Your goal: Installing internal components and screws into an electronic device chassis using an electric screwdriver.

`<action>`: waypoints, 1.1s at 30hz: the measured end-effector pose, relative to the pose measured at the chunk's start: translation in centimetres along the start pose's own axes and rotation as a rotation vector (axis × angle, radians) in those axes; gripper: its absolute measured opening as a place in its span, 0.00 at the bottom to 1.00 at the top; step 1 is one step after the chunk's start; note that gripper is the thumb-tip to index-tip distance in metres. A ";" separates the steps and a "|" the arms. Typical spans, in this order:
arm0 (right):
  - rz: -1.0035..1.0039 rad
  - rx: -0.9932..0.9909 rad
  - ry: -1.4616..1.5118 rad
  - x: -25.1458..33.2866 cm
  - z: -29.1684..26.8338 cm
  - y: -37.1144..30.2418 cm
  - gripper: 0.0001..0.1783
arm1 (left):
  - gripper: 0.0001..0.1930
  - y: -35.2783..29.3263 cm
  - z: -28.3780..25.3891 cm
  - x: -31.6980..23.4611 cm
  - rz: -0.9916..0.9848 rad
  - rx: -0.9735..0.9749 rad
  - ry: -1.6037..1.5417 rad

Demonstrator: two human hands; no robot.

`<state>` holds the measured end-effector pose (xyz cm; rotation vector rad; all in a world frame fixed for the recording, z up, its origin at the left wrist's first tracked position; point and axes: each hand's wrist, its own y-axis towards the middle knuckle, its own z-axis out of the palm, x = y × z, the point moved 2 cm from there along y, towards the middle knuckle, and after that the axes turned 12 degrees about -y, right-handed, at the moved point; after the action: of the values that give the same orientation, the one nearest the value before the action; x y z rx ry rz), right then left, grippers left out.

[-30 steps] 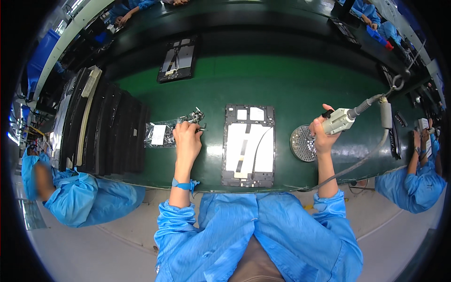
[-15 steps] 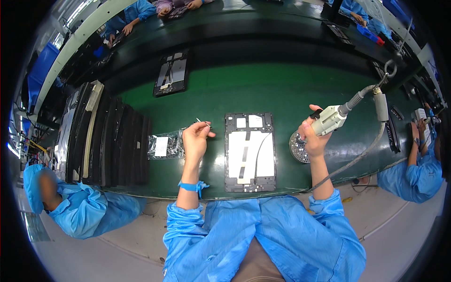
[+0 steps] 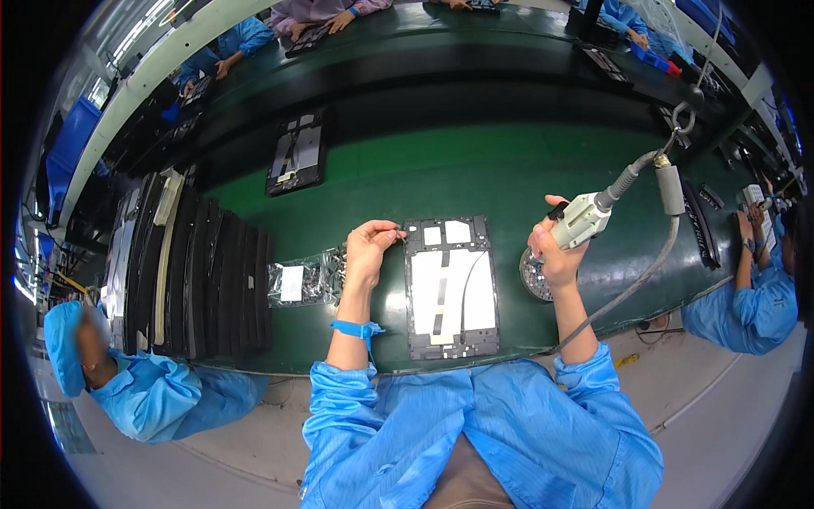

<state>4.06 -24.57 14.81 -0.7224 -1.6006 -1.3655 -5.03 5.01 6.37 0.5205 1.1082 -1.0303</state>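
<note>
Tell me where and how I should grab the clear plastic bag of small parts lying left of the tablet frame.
Pinch the clear bag at its flat left part, near the white label, coming from above with the left hand. The small parts seem to bulge at its right end by the hand, so the left lies thinner and should pinch more easily. Dark trays crowd its left side, so a sideways approach looks awkward.

A dark green mat [image 3: 475, 178] is covering the bench. On it is lying a black frame [image 3: 450, 287] with white panels and a thin black strip down the middle. The left hand [image 3: 370, 251] is wearing a bright blue wrist strap [image 3: 356, 329]; both sleeves are light blue. The right hand [image 3: 555, 254] is gripping a pale grey driver [image 3: 583, 219] with a grey cable. A silvery dish [image 3: 532, 273] is glinting beside it. A clear bag [image 3: 303, 281] is showing a white label. Black trays [image 3: 191, 280] are standing at the left.
</note>
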 end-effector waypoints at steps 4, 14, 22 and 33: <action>0.003 -0.009 0.045 -0.2 0.1 0.0 0.24 | 0.08 -0.1 0.0 0.0 0.052 0.004 -0.006; 0.011 -0.033 0.069 -0.6 0.5 0.1 0.24 | 0.07 -0.2 0.5 -0.5 0.054 -0.047 -0.019; 0.020 -0.030 0.062 -0.3 0.9 0.1 0.24 | 0.04 1.3 1.5 -1.1 0.120 -0.042 0.373; 0.022 -0.015 0.081 -0.2 1.4 -0.1 0.24 | 0.05 3.3 0.6 0.0 0.146 -0.046 0.520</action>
<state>3.69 -23.18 14.54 -0.6835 -1.5158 -1.3752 -1.85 6.07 6.14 0.8490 1.5210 -0.7562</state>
